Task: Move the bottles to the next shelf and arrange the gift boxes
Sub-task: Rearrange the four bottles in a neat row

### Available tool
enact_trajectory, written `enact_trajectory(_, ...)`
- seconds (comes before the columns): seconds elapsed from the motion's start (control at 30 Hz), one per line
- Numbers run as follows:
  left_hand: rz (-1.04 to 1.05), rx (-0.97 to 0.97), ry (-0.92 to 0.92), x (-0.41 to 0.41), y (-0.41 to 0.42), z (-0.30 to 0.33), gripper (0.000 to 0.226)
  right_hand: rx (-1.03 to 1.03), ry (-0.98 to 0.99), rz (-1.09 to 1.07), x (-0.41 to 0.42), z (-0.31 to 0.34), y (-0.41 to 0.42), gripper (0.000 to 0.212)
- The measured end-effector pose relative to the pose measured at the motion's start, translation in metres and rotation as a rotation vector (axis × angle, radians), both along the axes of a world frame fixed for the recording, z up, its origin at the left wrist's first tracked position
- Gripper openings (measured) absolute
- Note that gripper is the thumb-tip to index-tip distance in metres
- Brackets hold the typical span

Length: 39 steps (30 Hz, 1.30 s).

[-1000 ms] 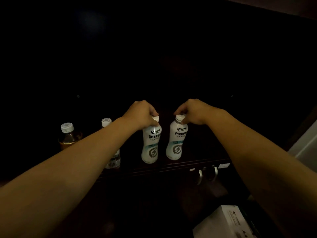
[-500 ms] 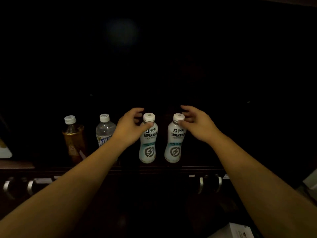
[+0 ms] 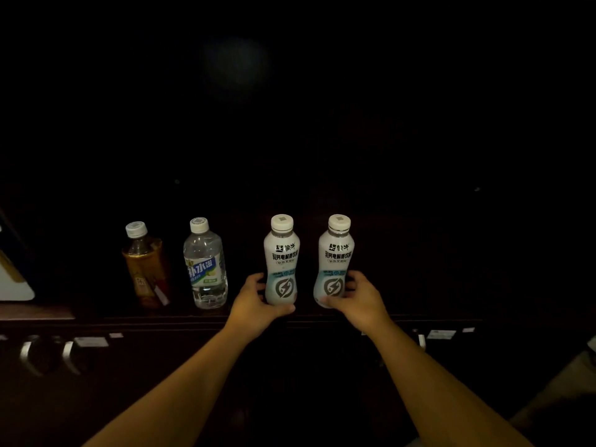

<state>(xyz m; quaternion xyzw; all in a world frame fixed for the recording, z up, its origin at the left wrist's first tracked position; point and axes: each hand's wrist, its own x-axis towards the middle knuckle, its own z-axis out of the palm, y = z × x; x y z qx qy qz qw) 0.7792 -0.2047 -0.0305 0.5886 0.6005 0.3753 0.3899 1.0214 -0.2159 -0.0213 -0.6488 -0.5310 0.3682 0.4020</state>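
Note:
Two white drink bottles stand upright side by side on a dark shelf [image 3: 419,317]. My left hand [image 3: 254,304] wraps the base of the left white bottle [image 3: 281,253]. Around the base of the right white bottle [image 3: 336,253] my right hand [image 3: 358,300] is closed. Further left stand a clear water bottle [image 3: 204,266] with a blue label and an amber tea bottle [image 3: 145,266], both untouched. The scene is very dim and no gift box is clearly visible.
A white and blue object [image 3: 13,279] sits at the far left edge on the shelf. Metal handles [image 3: 69,353] and small labels run along the cabinet front below. A pale surface [image 3: 580,359] shows at the lower right.
Both hands have slid down from the caps of the two white bottles to their bases and closed around them. The view has shifted left and up.

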Motion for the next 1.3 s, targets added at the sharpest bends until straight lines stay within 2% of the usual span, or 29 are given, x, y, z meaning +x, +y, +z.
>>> enact_trajectory(0.13, 0.043, 0.038, -0.021, 0.005, 0.003, -0.007, 0.09, 0.019, -0.014, -0.031, -0.003, -0.007, 0.001, 0.074)
enact_trajectory(0.23, 0.062, 0.073, -0.007, 0.007, 0.005, -0.008, 0.071, 0.033, -0.02, -0.041, -0.004, -0.007, 0.0, 0.068)
enact_trajectory(0.33, 0.061, 0.086, -0.002, 0.008, 0.008, -0.01, 0.063, 0.041, -0.029, -0.033, -0.005, -0.007, 0.001, 0.064)
enact_trajectory(1.3, 0.0, 0.105, 0.0, 0.005, 0.011, -0.012, 0.059, 0.062, -0.018, 0.003, -0.034, -0.01, 0.004, 0.067)
